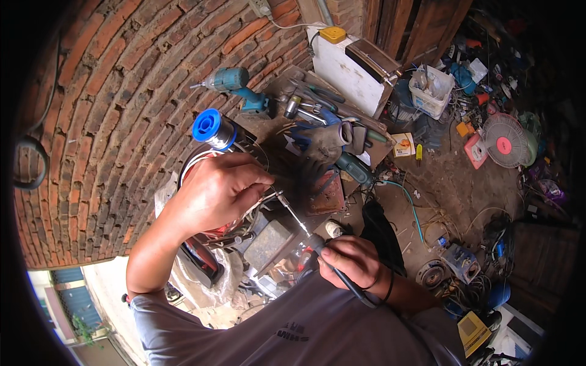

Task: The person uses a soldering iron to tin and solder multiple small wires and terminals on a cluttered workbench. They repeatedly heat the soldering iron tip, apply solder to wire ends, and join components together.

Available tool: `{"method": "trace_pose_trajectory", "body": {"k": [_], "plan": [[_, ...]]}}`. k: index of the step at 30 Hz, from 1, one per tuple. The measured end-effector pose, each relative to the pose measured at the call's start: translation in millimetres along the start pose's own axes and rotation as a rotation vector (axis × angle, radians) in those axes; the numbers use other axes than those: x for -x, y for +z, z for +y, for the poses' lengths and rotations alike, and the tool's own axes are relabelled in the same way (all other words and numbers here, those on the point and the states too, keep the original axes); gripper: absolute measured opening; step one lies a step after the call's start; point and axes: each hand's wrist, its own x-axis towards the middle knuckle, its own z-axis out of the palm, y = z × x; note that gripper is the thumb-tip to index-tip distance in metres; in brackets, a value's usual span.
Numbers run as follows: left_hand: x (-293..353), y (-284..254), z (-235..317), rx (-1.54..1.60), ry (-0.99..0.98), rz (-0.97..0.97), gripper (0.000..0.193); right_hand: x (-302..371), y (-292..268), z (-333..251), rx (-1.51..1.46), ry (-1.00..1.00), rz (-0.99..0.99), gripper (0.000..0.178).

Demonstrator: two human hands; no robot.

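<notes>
Head view, looking down on a cluttered bench [278,131] beside a red brick wall [116,104].

Right hand [354,261] at 6 o'clock, fingers closed around the dark handle of a soldering iron [305,229]; black cord leaving the hand toward the wrist. Metal shaft of the iron pointing up toward 11 o'clock, tip ending just beside the left fingertips.

Left hand [220,190] at 9 o'clock from the picture centre, fingers curled and pinched together on something thin near the iron tip; too small to tell what exactly, maybe a wire. Under this hand a bundle of white and red wires [198,161] and a grey metal block [268,243], partly hidden.

Blue spool of solder wire [210,128] just above the left hand, at 12 o'clock from it. Teal power drill [235,85] lying farther up on the bench, at 12 o'clock. Pliers and other hand tools [311,100] at 1 o'clock, near a white box [348,70].

On the floor at 3 o'clock, well apart from both hands, a small fan with a pink centre [505,141], and a white plastic basket [432,91] at 2 o'clock.
</notes>
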Motion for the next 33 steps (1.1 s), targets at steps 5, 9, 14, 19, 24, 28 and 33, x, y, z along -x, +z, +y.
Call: {"method": "trace_pose_trajectory", "body": {"k": [5, 9, 14, 19, 24, 28, 33], "plan": [[-0.8, -1.0, 1.5, 0.003, -0.006, 0.000, 0.021, -0.4, 1.0, -1.3, 0.024, 0.013, 0.016, 0.053], [0.0, -0.3, 0.4, -0.004, -0.008, -0.004, 0.021, -7.1, 1.0, -1.9, 0.022, -0.005, 0.045, 0.049], [0.0, 2.3, -0.6, -0.010, -0.009, -0.010, 0.019, -2.3, 1.0, -3.7, 0.017, 0.031, 0.018, 0.053], [-1.5, 4.0, -1.4, -0.027, -0.002, -0.016, 0.018, -4.4, 1.6, -2.8, 0.018, 0.014, 0.040, 0.051], [-1.6, 4.4, -1.8, -0.026, -0.009, -0.004, 0.018, -5.6, 1.8, -2.2, 0.014, 0.004, 0.049, 0.050], [-1.8, 4.4, -1.9, -0.011, 0.002, -0.010, 0.019, -6.2, 1.8, -2.1, 0.009, 0.001, 0.050, 0.051], [-3.5, 4.9, -1.3, -0.016, 0.003, -0.009, 0.018, -6.1, 1.4, -1.2, 0.010, -0.001, 0.050, 0.052]]}}
